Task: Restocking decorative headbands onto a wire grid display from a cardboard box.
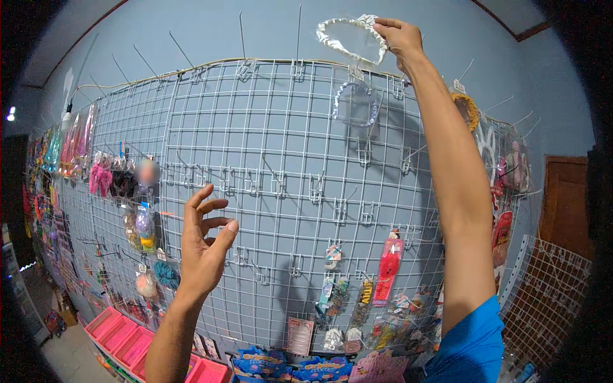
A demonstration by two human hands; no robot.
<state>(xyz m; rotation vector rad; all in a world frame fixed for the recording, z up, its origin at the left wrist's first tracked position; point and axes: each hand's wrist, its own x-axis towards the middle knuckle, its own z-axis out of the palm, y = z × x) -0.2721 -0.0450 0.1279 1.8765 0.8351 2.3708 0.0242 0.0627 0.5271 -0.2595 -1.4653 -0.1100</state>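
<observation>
Headband in a clear bag, silver-white, held high above the top edge of the grid. Judged light and springy: a thin arc that would flex rather than snap, though the film wrap looks slick. Best hold is where I have it, at the bag's top corner by the card tag; pinching the arc itself might bend it.

The arc opens downward, its ends hanging toward the grid; long axis runs roughly left to right, a little tilted, crown up.

My right hand is at full stretch, fingers closed in a pinch on the bag's upper right corner. Just below hangs a second headband, also bagged, on a hook at the top row.

My left hand floats in front of the grid at mid height, fingers spread and loosely curled, holding nothing, touching nothing.

Bare hooks stick out along the top. Packets hang lower right; pink trays sit below left.
</observation>
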